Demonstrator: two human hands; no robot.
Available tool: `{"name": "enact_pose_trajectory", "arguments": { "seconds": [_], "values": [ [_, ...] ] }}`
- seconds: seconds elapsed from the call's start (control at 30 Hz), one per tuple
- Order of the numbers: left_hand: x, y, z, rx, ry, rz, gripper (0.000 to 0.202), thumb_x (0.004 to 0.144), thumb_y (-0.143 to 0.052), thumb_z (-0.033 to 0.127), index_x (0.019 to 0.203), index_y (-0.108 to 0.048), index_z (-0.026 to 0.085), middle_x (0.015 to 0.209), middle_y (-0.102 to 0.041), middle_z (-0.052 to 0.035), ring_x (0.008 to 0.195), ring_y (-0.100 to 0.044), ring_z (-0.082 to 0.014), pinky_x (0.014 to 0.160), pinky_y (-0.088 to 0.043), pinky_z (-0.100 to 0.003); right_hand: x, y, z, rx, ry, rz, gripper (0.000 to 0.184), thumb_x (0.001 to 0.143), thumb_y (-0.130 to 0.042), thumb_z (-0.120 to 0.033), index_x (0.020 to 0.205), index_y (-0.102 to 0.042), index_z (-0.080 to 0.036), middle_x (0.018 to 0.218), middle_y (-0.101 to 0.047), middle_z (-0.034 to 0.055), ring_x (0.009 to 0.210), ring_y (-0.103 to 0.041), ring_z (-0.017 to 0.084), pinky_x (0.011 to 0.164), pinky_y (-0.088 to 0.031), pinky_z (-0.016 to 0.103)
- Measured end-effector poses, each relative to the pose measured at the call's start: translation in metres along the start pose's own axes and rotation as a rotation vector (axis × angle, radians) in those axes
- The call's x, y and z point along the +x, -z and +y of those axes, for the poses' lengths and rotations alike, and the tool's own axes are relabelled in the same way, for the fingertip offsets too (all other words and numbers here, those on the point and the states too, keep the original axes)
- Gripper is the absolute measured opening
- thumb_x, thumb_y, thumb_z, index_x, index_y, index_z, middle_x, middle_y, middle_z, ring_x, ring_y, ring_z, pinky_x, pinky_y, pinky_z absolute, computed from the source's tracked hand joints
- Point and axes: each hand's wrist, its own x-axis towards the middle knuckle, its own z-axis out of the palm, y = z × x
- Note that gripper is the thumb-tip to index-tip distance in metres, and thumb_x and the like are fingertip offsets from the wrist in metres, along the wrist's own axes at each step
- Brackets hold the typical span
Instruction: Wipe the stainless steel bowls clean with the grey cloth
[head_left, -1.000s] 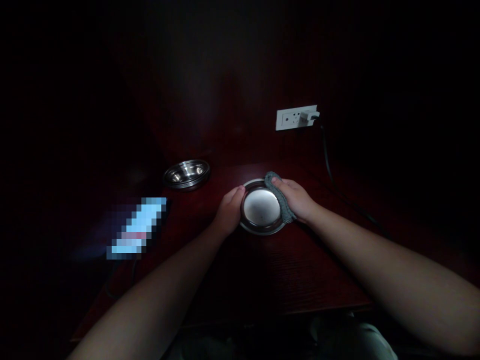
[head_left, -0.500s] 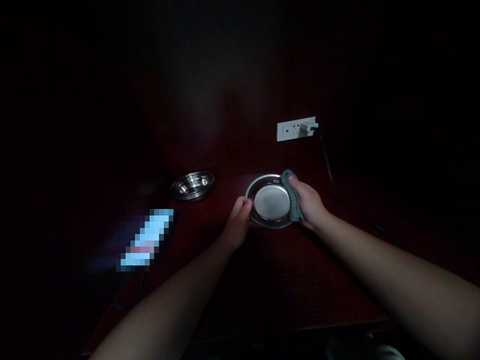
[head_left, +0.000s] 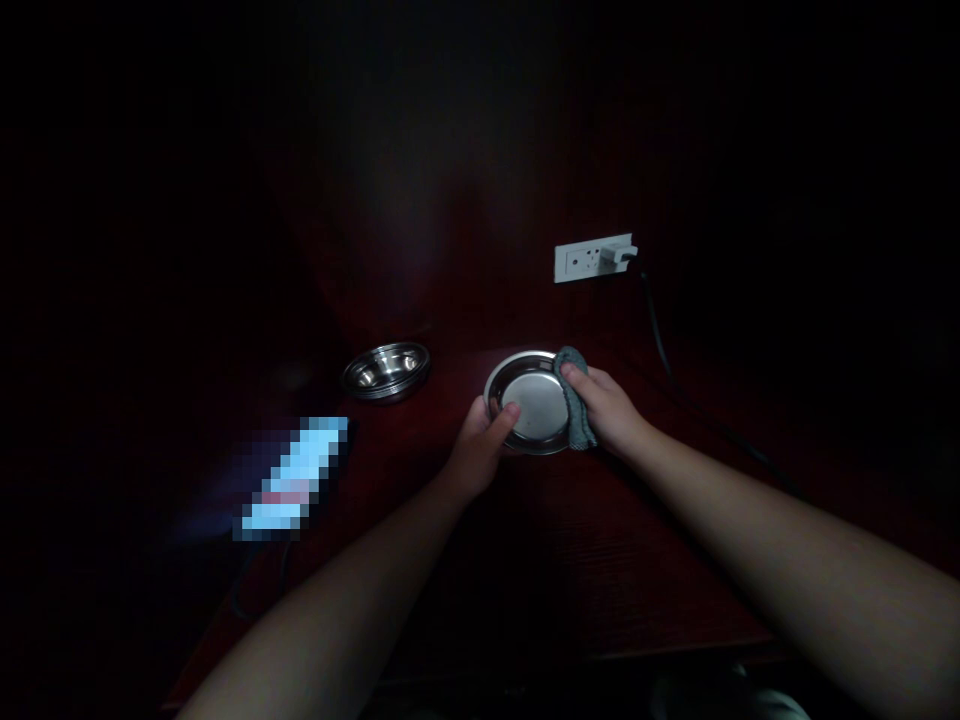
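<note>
A shallow, shiny steel bowl (head_left: 531,400) is held above the table between both hands, its inside facing me. My left hand (head_left: 480,445) grips its left rim, the thumb reaching over onto the inner side and the other fingers mostly hidden beneath. Folded over the right rim lies a grey-green cloth (head_left: 576,405). My right hand (head_left: 609,408) is closed on this cloth and the rim under it, thumb on top; its other fingers are largely out of sight.
Back left on the dark red table (head_left: 600,560) stands a stack of steel bowls (head_left: 386,372). A lit, pixelated screen (head_left: 296,480) lies at the left with a cable. On the back wall sits a white socket (head_left: 592,258) with a plug, its black cord (head_left: 656,335) trailing right.
The bowl has shifted slightly left. My left thumb has slid further over the rim onto the bowl's inside. My right hand and the cloth have moved a little left with the bowl.
</note>
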Motion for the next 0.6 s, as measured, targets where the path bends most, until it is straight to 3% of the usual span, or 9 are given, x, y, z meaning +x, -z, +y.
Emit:
{"name": "enact_pose_trajectory", "arguments": {
  "seconds": [0.43, 0.6],
  "values": [
    [0.0011, 0.0021, -0.0020, -0.044, -0.013, 0.003, 0.047, 0.077, -0.066, 0.046, 0.110, -0.050, 0.016, 0.108, -0.063, -0.0084, 0.094, -0.061, -0.0188, 0.085, -0.048, -0.034, -0.0015, 0.0015, -0.0077, -0.168, 0.135, -0.080, 0.039, 0.066, -0.076, -0.045, 0.089, -0.066, -0.015, 0.077, -0.067, 0.0025, 0.068, -0.059, 0.016, 0.066, -0.048, 0.029],
    [0.0022, 0.0021, -0.0037, -0.047, -0.015, 0.013, 0.050, 0.075, -0.067, 0.049, 0.110, -0.052, 0.016, 0.108, -0.064, -0.0090, 0.095, -0.062, -0.0206, 0.083, -0.049, -0.035, -0.0004, 0.0015, -0.0076, -0.177, 0.118, -0.089, 0.042, 0.063, -0.076, -0.045, 0.090, -0.065, -0.015, 0.079, -0.067, 0.0032, 0.069, -0.060, 0.017, 0.067, -0.049, 0.031]
  ]
}}
